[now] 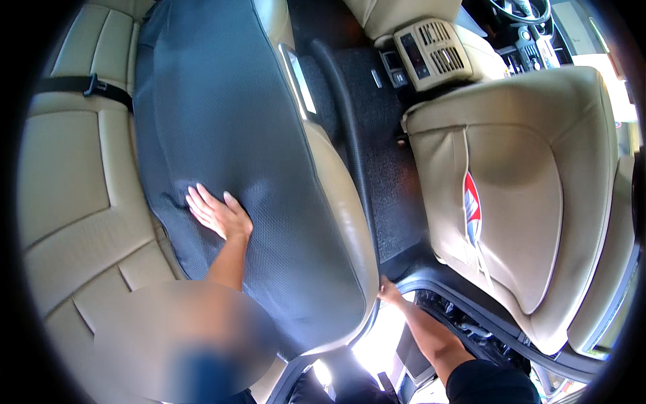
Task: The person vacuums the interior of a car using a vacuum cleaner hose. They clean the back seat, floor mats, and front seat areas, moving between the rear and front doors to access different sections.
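My left hand (220, 214) presses flat, palm down, on a black textured seat cover (262, 151). Its thumb is apart from the fingers, and the cover wrinkles around it. The cover lies over the cushion of a beige leather rear seat (335, 202), whose front edge shows beyond it. My right hand (388, 292) is low beside the front corner of that seat, near the door sill. Its fingers are partly hidden, so I cannot tell whether they grip anything. A dark raised edge of the floor lining (348, 116) runs along the seat's foot.
A beige front seat back (509, 192) with red and white printed matter (472, 202) in its pocket stands to the right. Rear air vents (434, 48) top the console. A black seat belt (96, 86) crosses the rear backrest (65, 156). Dark carpet (391, 202) covers the footwell.
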`<state>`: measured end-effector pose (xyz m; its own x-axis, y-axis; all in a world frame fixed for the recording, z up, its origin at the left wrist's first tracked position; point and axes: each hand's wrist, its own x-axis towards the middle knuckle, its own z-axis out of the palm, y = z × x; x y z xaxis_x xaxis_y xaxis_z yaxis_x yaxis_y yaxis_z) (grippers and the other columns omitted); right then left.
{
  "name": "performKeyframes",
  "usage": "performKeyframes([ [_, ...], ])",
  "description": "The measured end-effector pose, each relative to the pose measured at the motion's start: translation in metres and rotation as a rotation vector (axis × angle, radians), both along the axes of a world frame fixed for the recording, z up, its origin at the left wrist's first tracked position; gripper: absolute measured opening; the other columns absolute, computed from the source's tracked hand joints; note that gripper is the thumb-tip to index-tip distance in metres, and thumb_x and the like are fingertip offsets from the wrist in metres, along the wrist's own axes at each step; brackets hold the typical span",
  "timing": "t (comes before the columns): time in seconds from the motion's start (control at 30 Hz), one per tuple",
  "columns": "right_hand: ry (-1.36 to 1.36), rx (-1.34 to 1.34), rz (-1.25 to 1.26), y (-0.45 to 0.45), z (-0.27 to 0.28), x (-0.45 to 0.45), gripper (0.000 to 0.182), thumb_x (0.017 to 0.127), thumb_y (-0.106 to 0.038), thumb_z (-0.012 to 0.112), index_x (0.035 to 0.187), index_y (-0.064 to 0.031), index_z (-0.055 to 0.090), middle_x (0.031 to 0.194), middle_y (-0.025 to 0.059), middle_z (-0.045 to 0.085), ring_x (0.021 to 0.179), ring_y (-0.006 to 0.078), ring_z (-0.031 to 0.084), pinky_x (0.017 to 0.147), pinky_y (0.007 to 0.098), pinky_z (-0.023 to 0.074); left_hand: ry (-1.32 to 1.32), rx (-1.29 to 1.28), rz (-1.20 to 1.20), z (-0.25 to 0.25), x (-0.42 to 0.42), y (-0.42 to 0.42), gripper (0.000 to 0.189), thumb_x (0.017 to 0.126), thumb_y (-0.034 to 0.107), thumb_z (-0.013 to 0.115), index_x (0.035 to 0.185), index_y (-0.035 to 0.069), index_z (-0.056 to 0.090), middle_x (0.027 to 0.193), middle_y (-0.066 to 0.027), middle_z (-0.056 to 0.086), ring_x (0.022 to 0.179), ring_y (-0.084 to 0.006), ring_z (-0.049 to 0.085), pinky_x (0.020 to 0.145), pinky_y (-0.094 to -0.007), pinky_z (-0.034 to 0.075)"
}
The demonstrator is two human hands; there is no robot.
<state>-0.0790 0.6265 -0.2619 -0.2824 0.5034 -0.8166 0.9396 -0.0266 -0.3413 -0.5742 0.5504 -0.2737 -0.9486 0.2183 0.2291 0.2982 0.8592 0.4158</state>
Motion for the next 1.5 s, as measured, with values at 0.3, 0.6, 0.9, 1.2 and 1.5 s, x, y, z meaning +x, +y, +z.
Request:
performKeyframes([
  [0.3, 0.426, 0.592, -0.216, 0.086, 0.112, -0.19, 0.076, 0.086, -0.046, 0.068, 0.135, 0.0056, 0.041, 0.098, 0.0245, 0.067, 0.087, 0.0304, 0.068, 0.077, 0.0387, 0.0535, -0.258, -0.046, -0.191, 0.007, -0.037, -0.052, 0.07, 0.097, 0.048, 0.042, 0.149, 0.003, 0.025, 0.157, -0.0168, 0.017, 0.146, -0.0331, 0.01, 0.118, -0.0453, 0.007],
  [0.6, 0.201, 0.332, 0.016, 0.016, -0.029, 0.016, 0.089, 0.083, -0.048, 0.065, 0.151, -0.009, 0.02, 0.134, 0.0208, 0.05, 0.124, 0.0362, 0.05, 0.104, 0.0412, 0.0414, -0.401, 0.344, -0.211, 0.144, 0.187, -0.078, 0.049, 0.09, 0.025, 0.06, 0.126, -0.007, 0.052, 0.14, -0.0271, 0.043, 0.135, -0.0391, 0.035, 0.113, -0.045, 0.026],
  [0.9, 0.006, 0.311, 0.208, -0.155, -0.066, 0.084, 0.057, 0.079, -0.025, 0.073, 0.127, -0.0003, 0.053, 0.115, 0.0154, 0.059, 0.095, 0.0267, 0.061, 0.084, 0.0361, 0.0494, -0.734, 0.4, -0.514, 0.253, 0.402, -0.321, 0.047, 0.082, 0.012, 0.068, 0.125, -0.001, 0.052, 0.125, -0.0206, 0.054, 0.123, -0.0384, 0.048, 0.105, -0.0483, 0.037],
  [1.2, 0.104, 0.422, 0.493, -0.114, -0.044, 0.118, 0.044, 0.078, -0.032, 0.07, 0.109, -0.0013, 0.066, 0.102, 0.0166, 0.07, 0.095, 0.0301, 0.067, 0.084, 0.037, 0.0503, -0.704, -0.161, 0.186, 0.275, 0.471, -0.585, 0.044, 0.083, 0.017, 0.065, 0.122, 0.0, 0.053, 0.126, -0.0211, 0.051, 0.119, -0.0391, 0.047, 0.102, -0.045, 0.037],
  [1.5, 0.15, 0.197, 0.648, -0.2, 0.047, 0.059, 0.04, 0.083, -0.025, 0.069, 0.116, -0.0017, 0.062, 0.101, 0.0143, 0.068, 0.094, 0.0244, 0.065, 0.086, 0.0342, 0.0501, -0.644, -0.535, 0.84, 0.261, 0.551, -0.801, 0.062, 0.081, 0.034, 0.069, 0.13, 0.001, 0.048, 0.139, -0.0233, 0.04, 0.13, -0.0381, 0.038, 0.108, -0.0449, 0.032],
])
